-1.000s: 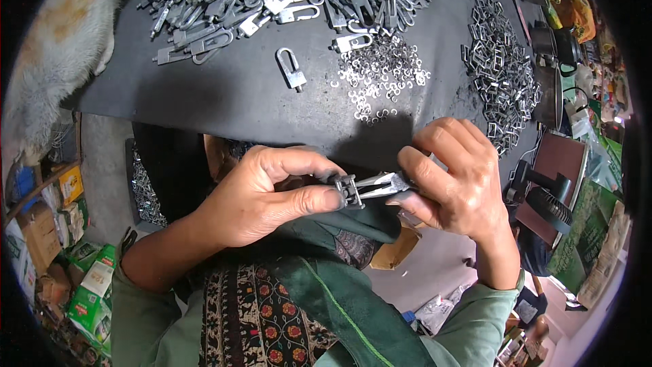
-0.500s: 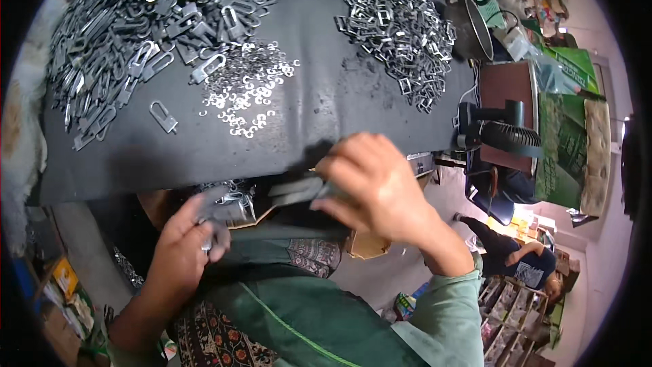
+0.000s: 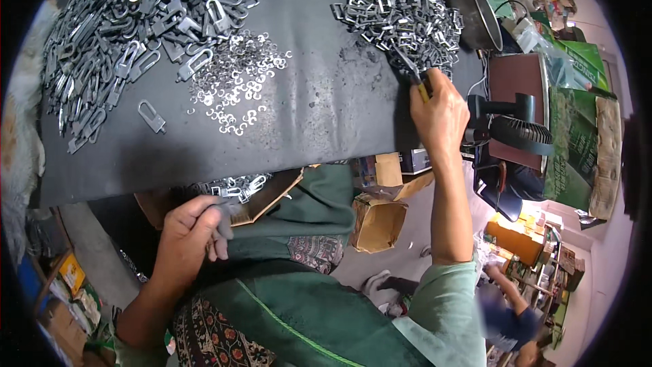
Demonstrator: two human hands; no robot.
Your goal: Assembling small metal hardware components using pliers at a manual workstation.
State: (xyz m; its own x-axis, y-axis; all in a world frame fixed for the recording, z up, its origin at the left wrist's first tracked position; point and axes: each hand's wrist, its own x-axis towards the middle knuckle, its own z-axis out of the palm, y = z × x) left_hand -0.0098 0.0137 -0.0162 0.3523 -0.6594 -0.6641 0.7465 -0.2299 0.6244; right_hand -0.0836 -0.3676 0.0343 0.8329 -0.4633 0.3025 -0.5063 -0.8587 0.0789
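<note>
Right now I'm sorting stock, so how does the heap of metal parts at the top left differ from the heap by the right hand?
The left heap holds long, loop-shaped pieces, some bright; the right heap holds shorter, squarer frames, uniformly grey. The left heap sprawls wide and loose over the dark table, while the right heap is smaller and denser. The right hand reaches the right heap with a tool; no hand is at the left heap. Both are grey metal.

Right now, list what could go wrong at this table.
1. The right hand pokes a tool into the pile of square metal frames near the table's right edge; some could slide off.
2. The left hand holds a part below the table edge, where it might drop into the lap.
</note>
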